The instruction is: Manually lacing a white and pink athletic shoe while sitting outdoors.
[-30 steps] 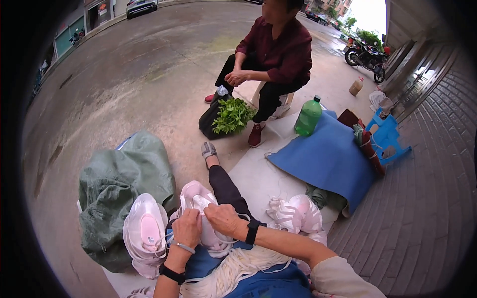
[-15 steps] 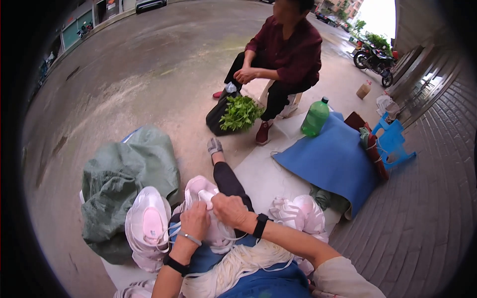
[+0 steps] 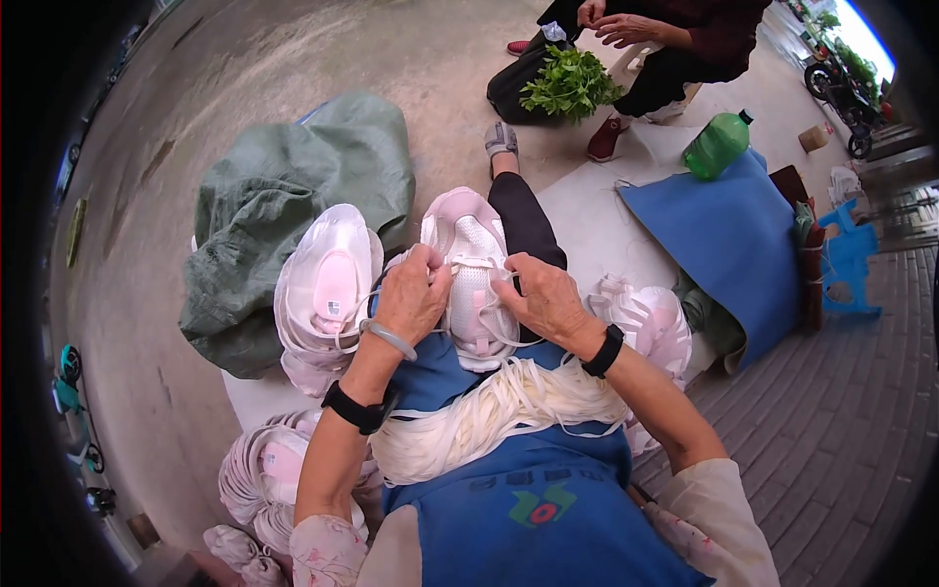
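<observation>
A pale pink and white shoe upper point(image 3: 476, 293) lies on my lap, its toe end pointing away from me. At its left edge my left hand point(image 3: 415, 293) is closed, pinching a white shoelace. On the opposite edge my right hand point(image 3: 548, 298) is closed too, with lace between thumb and fingers. The lace crosses the upper between both hands. Nearer to me, a thick bundle of cream laces point(image 3: 499, 416) rests across my blue apron point(image 3: 548, 519). To the left stands a stack of similar shoe uppers point(image 3: 331, 279).
More uppers are stacked at right point(image 3: 650, 328) and lower left point(image 3: 269, 470). A green woven sack point(image 3: 293, 196) lies far left. At right are a blue sheet point(image 3: 724, 235), a green bottle point(image 3: 719, 145) and a blue stool point(image 3: 849, 259). A seated person point(image 3: 685, 44) is beside leafy greens point(image 3: 572, 83).
My view has tilted down, so everything sits higher in the picture. My hands have moved apart, from close together at the upper's opening to either side of it, with lace stretched between.
</observation>
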A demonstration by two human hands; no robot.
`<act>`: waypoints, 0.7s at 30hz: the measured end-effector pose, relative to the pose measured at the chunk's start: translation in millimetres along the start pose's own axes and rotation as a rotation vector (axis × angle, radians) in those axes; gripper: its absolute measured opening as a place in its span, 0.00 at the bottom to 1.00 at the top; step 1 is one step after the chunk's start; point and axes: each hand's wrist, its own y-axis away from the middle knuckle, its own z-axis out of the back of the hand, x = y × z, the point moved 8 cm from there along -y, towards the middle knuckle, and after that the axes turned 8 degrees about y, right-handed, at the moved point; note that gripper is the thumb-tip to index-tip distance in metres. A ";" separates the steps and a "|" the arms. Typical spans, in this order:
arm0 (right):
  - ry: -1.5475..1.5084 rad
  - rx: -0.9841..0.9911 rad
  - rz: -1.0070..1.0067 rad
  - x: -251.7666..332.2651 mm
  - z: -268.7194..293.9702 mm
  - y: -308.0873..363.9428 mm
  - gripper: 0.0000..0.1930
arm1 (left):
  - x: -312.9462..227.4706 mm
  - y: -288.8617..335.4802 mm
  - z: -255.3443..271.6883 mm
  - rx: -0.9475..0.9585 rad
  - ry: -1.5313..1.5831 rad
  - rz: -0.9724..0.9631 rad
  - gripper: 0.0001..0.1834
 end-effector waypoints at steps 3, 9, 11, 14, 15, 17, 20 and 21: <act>0.050 0.075 0.011 14.4 -2.1 7.3 0.19 | -2.2 10.7 1.4 0.107 0.029 0.059 0.08; 0.103 0.194 -0.011 16.9 -19.1 10.8 0.23 | -33.2 55.2 -34.0 0.203 -0.230 -0.148 0.05; 0.099 0.184 0.007 19.2 -15.0 7.6 0.23 | -35.4 54.2 -32.8 0.165 -0.141 -0.147 0.06; 0.114 0.142 0.030 17.0 3.7 6.2 0.20 | -34.9 54.6 -20.1 0.081 -0.016 -0.171 0.05; 0.113 0.142 0.031 13.0 9.3 6.7 0.20 | -36.4 56.6 -9.6 -0.016 0.091 -0.217 0.06; 0.168 -0.044 0.127 11.6 35.8 10.4 0.18 | -37.6 57.7 -0.8 -0.020 0.100 -0.196 0.11; 0.103 0.105 0.072 1.2 48.1 11.8 0.14 | -21.7 66.0 9.3 -0.103 0.445 0.114 0.16; 0.070 0.311 -0.003 -6.2 39.8 15.7 0.13 | -21.8 69.7 8.1 -0.105 0.445 0.108 0.16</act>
